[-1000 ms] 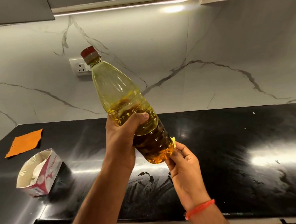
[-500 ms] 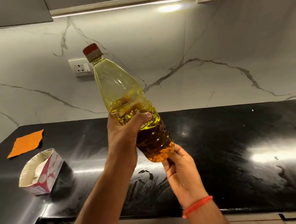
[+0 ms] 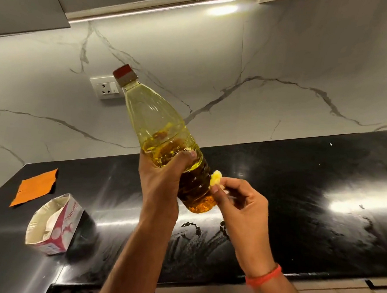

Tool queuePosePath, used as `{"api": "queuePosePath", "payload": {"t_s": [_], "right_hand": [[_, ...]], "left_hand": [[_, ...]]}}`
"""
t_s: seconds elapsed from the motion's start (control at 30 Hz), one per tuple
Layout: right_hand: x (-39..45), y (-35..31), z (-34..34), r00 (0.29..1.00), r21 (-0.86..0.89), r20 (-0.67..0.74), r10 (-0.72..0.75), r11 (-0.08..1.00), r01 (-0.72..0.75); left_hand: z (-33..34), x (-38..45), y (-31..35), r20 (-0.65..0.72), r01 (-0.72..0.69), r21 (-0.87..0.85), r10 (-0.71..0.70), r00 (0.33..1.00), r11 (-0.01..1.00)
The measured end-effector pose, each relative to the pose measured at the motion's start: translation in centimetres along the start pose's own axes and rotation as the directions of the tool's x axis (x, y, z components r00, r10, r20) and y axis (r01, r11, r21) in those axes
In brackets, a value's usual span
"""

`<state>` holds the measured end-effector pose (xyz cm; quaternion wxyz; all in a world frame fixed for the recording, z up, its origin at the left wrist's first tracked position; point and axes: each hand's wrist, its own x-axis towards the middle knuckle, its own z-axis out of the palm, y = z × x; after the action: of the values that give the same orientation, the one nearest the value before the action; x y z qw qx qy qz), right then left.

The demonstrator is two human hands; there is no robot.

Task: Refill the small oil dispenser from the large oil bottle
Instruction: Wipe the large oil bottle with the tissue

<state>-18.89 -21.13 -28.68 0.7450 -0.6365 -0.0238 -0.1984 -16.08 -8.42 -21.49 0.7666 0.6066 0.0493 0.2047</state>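
Above the counter (image 3: 298, 198): left hand (image 3: 163, 174) grips tilted oil bottle (image 3: 165, 140), cap (image 3: 125, 75) on.
Right hand (image 3: 241, 201): fingertips pinch yellow wad (image 3: 215, 178) against bottle's base.
Risk: oily plastic may slip, drop.

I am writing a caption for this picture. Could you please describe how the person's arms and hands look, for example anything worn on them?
Both forearms are bare, with no sleeves in view. The right wrist carries a thin orange-red band. The left hand and right hand wear no gloves, and I see no rings or watch.
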Motion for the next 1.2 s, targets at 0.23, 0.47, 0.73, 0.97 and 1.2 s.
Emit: {"api": "queuePosePath", "payload": {"t_s": [0.23, 0.47, 0.73, 0.97, 1.2], "right_hand": [[0.0, -0.9, 1.3, 0.928, -0.251, 0.090, -0.361, 0.894, 0.372], [3.4, 0.2, 0.4, 0.999, -0.250, 0.021, 0.035, 0.968, -0.028], [-2.7, -1.8, 2.7, 0.956, -0.138, 0.198, -0.216, 0.960, 0.245], [-0.7, -3.7, 2.3, 0.888, -0.054, 0.308, -0.342, 0.925, 0.375], [3.8, -5.9, 2.7, 0.867, -0.066, 0.436, -0.242, 0.952, 0.299]], "left_hand": [[0.5, -0.6, -0.6, 0.018, -0.002, 0.016, 0.001, 1.000, 1.000], [0.3, -1.2, -0.8, 0.078, 0.038, 0.027, -0.040, 0.996, 0.999], [0.1, -1.4, -0.5, 0.129, -0.027, 0.015, 0.025, 0.991, 1.000], [-0.3, -2.0, -0.3, 0.226, -0.045, 0.003, 0.043, 0.973, 0.999], [-0.1, -3.0, -0.3, 0.290, -0.048, 0.020, 0.040, 0.956, 0.999]]}}
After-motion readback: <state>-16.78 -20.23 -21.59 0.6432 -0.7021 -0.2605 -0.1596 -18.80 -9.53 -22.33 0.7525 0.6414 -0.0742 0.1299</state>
